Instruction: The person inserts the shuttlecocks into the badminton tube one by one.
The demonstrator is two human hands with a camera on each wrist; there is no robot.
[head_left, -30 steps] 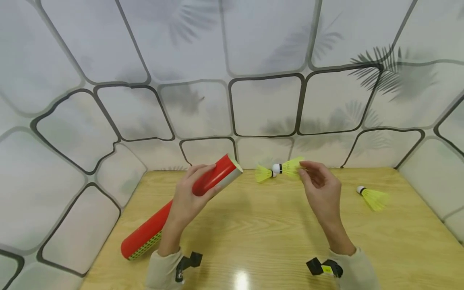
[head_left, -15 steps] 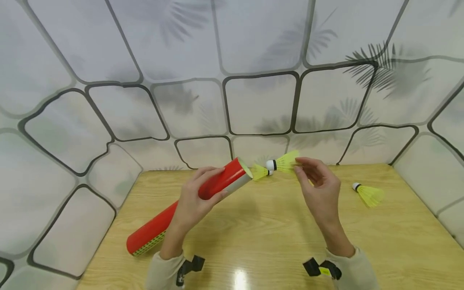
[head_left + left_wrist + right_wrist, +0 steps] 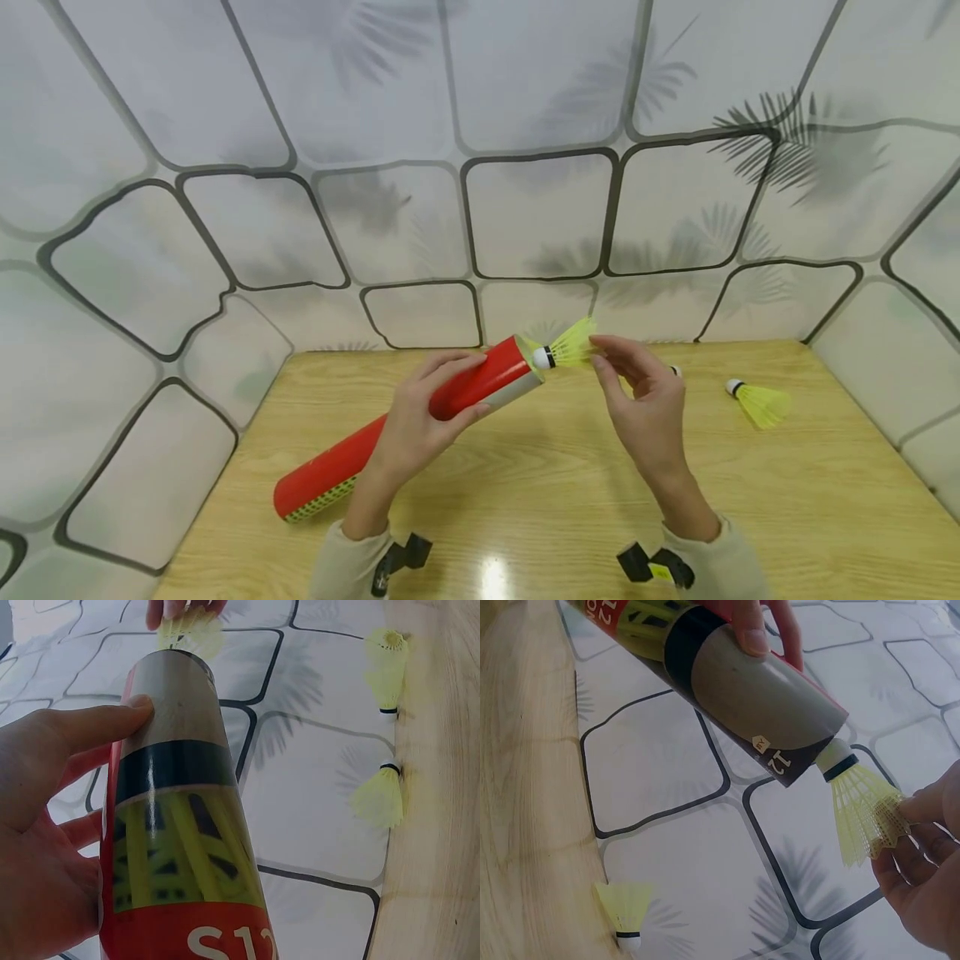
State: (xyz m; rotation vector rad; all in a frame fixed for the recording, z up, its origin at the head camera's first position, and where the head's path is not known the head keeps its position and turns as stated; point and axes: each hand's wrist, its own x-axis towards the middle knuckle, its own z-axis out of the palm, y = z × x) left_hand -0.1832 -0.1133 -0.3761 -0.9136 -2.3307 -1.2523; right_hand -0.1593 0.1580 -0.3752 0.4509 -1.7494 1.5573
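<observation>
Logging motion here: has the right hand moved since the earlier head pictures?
Yes, against the patterned backdrop the right hand shifted left toward the tube.

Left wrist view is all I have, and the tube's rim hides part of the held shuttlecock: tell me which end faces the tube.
Observer: The white cork; the right wrist view shows it at the mouth of the tube, while the right hand pinches the skirt.
Operator: Describe the tube's far end, cut off in my picture.
Observer: The head view shows the red far end toward the person's left, above or on the wooden table; I can't tell which.
Operator: Report any print near the rim that I'm missing.
Observer: The right wrist view shows a "12" there.
</observation>
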